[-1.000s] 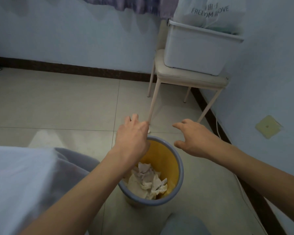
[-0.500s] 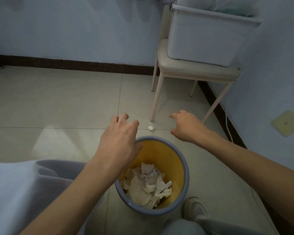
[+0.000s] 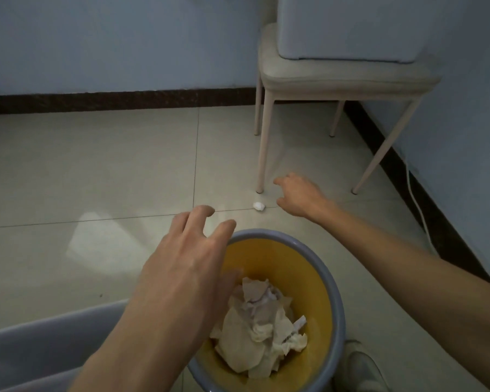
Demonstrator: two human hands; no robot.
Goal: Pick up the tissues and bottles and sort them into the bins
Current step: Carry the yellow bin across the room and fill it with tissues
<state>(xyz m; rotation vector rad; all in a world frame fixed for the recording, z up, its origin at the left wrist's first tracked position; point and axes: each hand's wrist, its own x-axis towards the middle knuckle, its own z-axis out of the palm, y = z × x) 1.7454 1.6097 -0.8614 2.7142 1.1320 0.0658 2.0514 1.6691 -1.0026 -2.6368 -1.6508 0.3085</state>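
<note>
A small white tissue ball (image 3: 259, 205) lies on the tiled floor by the front leg of a chair. My right hand (image 3: 299, 196) hovers just right of it, fingers loosely spread, holding nothing. A round bin (image 3: 335, 292) with a grey rim and yellow inside stands close below me, holding several crumpled tissues (image 3: 262, 323). My left hand (image 3: 184, 275) is spread flat over the bin's left rim and is empty. No bottle shows.
A beige chair (image 3: 340, 77) carries a white storage box (image 3: 351, 26) in the right corner. A white cable (image 3: 416, 205) runs along the dark skirting on the right. A grey-white bin edge (image 3: 40, 343) sits bottom left. My shoe (image 3: 361, 366) is beside the round bin.
The view has tilted down and moved closer. My right hand has reached forward and down toward the tissue ball. My left hand has spread its fingers over the bin's rim.
</note>
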